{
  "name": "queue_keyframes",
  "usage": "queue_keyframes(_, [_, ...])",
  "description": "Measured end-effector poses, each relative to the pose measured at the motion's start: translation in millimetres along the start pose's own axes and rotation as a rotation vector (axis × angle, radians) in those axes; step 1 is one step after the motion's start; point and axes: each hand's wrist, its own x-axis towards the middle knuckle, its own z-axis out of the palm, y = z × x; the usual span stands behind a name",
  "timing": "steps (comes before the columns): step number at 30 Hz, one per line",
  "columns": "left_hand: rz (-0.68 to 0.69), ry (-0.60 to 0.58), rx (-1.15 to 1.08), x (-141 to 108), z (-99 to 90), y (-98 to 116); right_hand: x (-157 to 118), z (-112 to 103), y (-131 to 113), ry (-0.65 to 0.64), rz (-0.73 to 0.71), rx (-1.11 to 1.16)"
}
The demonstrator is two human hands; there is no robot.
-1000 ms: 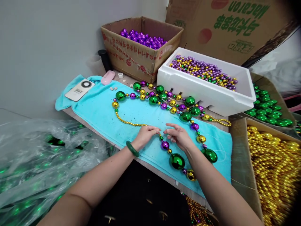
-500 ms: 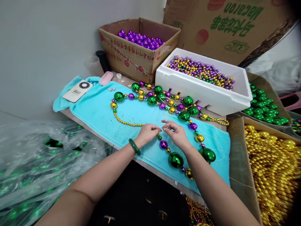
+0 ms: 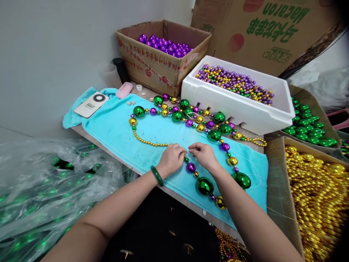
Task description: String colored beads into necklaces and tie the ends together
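Note:
A bead necklace [image 3: 204, 186] of green, purple and gold balls, with a run of small gold beads [image 3: 148, 143], curves across the turquoise towel [image 3: 160, 129]. My left hand [image 3: 172, 157], a green bangle at its wrist, pinches the strand where the small gold beads meet a small green bead. Just to its right, my right hand [image 3: 203, 154] has thumb and fingers pressed together in a pinch. Whatever lies between those fingertips is too fine to make out. The two sets of fingertips are close but apart. More large beads [image 3: 214, 135] lie behind the hands.
Behind the towel stand a cardboard box [image 3: 152, 69] of purple balls and a white foam box [image 3: 234, 109] of small mixed beads. Gold bead strands [image 3: 319, 196] fill a carton at right. A phone [image 3: 91, 104] and pink case [image 3: 124, 90] lie at left.
My right hand's fingers, spread apart before, have closed into a pinch near the left fingertips. My left hand keeps its hold on the strand. The view has shifted slightly.

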Motion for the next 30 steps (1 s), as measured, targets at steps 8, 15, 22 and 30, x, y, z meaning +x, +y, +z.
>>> queue_keyframes(8, [0.153,-0.003,0.322,-6.8,4.8,-3.4,-0.1,-11.5,-17.7,-0.247,0.053,-0.025])
queue_keyframes(15, [0.215,0.008,0.221,-7.4,7.4,-12.8,2.5,-17.5,-17.5,-0.389,0.168,0.143])
queue_keyframes(22, [0.232,0.059,-0.008,-2.9,8.2,-14.4,3.8,-11.6,-13.8,-0.426,0.189,0.248])
queue_keyframes(30, [-0.074,0.074,-0.448,-3.6,-3.8,-15.3,7.4,-32.0,-3.9,-0.306,0.099,-0.069])
